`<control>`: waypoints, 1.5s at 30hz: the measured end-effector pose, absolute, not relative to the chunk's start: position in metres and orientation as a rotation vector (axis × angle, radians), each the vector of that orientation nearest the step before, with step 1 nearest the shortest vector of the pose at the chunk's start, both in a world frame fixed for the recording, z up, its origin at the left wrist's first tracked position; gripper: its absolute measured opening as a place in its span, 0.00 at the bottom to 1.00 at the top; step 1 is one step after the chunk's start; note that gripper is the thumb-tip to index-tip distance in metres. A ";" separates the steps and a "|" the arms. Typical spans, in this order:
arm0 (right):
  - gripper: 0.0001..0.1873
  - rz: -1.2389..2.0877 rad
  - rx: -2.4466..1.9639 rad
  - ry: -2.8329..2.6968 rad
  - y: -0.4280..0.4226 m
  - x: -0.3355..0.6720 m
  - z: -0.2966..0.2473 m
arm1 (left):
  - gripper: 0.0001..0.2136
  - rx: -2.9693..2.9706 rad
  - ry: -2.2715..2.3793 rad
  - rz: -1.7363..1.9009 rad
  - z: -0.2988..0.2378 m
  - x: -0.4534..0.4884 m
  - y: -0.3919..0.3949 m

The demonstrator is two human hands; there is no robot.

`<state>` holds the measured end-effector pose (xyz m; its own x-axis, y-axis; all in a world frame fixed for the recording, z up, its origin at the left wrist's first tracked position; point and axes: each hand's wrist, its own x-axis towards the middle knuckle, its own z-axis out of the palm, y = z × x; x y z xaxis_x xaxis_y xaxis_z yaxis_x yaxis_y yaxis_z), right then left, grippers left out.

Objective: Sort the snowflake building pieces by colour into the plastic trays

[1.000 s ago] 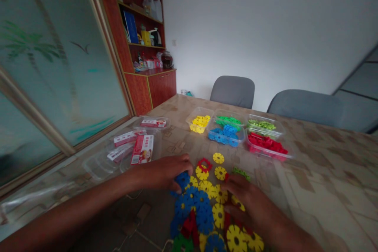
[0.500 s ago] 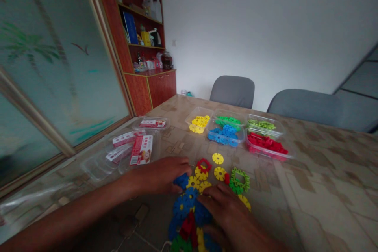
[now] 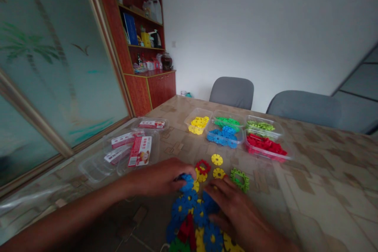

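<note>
Gathering: left hand (image 3: 161,177) now pinching a blue disc (image 3: 186,181), right hand (image 3: 233,210), slid toward nine o'clock, flat and empty on worktop pile (image 3: 195,224).

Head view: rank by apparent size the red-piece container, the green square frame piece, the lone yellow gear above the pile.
1. red-piece container, clearly largest, though farther from the camera.
2. green square frame piece.
3. lone yellow gear, smallest; the gap to the frame is modest, and the frame lies nearer the camera, so that order is less sure.
</note>
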<state>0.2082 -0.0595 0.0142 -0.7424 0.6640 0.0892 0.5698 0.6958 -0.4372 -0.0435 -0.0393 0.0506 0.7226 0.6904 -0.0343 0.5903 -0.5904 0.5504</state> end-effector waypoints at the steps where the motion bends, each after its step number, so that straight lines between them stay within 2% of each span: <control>1: 0.25 0.567 -0.986 -2.678 -0.059 0.205 0.014 | 0.10 2.357 0.921 0.240 0.054 -0.043 -0.041; 5: 0.13 0.530 -1.016 -2.686 -0.056 0.200 0.015 | 0.12 2.326 0.782 0.156 0.057 -0.040 -0.043; 11: 0.09 0.589 -1.047 -2.529 -0.051 0.211 0.015 | 0.31 2.306 0.762 0.129 0.041 -0.042 -0.041; 15: 0.09 0.813 -0.978 -2.434 -0.057 0.205 0.010 | 0.24 2.311 0.807 0.123 0.040 -0.042 -0.043; 18: 0.05 0.881 -0.963 -2.457 -0.062 0.198 0.005 | 0.20 2.319 0.833 0.128 0.040 -0.042 -0.043; 23: 0.16 0.807 -1.055 -2.514 -0.065 0.200 0.000 | 0.20 2.308 0.891 0.124 0.036 -0.043 -0.042; 29: 0.16 0.848 -1.075 -2.495 -0.063 0.203 -0.003 | 0.19 2.294 0.820 0.177 0.034 -0.042 -0.040; 34: 0.14 0.885 -1.143 -2.420 -0.062 0.200 -0.001 | 0.10 2.311 0.855 0.228 0.037 -0.038 -0.036; 41: 0.01 0.821 -1.208 -2.277 -0.041 0.212 0.004 | 0.09 2.090 0.933 0.531 0.013 -0.029 -0.030; 45: 0.05 0.841 -1.200 -2.190 -0.034 0.218 0.005 | 0.11 1.944 0.926 0.576 0.008 -0.023 -0.030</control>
